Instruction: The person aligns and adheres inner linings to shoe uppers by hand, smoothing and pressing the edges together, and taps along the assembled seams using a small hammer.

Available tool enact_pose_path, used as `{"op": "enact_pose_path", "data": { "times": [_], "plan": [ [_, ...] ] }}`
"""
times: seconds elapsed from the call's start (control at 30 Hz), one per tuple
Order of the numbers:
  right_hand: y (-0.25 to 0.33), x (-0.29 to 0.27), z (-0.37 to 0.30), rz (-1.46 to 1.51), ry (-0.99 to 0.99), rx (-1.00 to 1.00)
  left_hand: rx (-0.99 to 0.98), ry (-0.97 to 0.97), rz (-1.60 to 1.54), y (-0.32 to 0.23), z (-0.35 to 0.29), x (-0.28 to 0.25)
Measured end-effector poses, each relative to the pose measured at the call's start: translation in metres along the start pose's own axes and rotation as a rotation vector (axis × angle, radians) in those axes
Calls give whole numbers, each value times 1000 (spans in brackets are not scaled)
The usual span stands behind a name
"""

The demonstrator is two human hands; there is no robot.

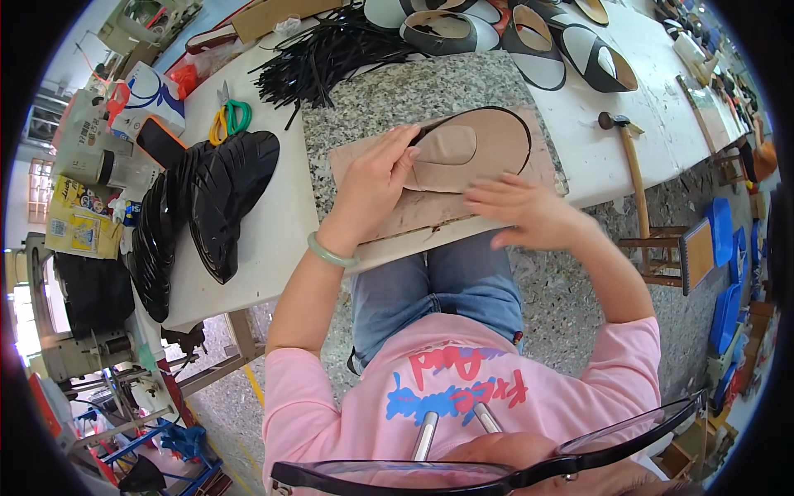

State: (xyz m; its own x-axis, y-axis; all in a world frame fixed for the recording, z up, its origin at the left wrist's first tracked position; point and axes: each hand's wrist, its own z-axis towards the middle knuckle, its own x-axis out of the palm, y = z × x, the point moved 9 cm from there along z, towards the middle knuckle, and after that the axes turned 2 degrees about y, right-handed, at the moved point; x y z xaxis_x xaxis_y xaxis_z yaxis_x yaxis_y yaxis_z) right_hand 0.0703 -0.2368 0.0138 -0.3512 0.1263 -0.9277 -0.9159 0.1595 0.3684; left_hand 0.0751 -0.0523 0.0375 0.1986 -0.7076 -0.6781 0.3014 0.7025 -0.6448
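Observation:
A beige insole (506,147) with a dark edge and a paler raised oval pad lies on a pinkish board (542,157). Its left end is hidden under my left hand (376,178), whose thumb and fingers hold that end down. Over the lower right edge of the insole hovers or rests my right hand (529,213), fingers stretched out and somewhat blurred. Nothing shows in that right hand, and I cannot tell whether it touches the insole. The board lies on a speckled stone slab (447,78).
A bundle of black strips (327,54) lies beyond the slab, beside black-and-white shoe uppers (600,62). Glossy black pleated pieces (223,198), scissors (229,116) and a phone (160,142) lie left. A hammer (633,161) sticks out over the table's right edge, near a wooden stool (662,252).

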Motion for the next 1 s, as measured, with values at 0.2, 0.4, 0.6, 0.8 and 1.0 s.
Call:
{"op": "enact_pose_path", "data": {
  "times": [0.2, 0.4, 0.6, 0.8, 1.0],
  "plan": [
    [-165, -96, -198, -895, -601, 1174, -257, 250, 157, 8, 30, -3],
    [-227, -48, -275, 161, -766, 1447, -164, 234, 292, 43, 94, 13],
    [-62, -114, -114, -150, -871, 642, -251, 473, 0, 52, 111, 52],
    [-54, -70, 4, -257, -542, 471, -348, 427, 18, 57, 109, 53],
    [-39, -83, -10, -180, -702, 420, -289, 312, 39, 47, 100, 45]
  ]
}}
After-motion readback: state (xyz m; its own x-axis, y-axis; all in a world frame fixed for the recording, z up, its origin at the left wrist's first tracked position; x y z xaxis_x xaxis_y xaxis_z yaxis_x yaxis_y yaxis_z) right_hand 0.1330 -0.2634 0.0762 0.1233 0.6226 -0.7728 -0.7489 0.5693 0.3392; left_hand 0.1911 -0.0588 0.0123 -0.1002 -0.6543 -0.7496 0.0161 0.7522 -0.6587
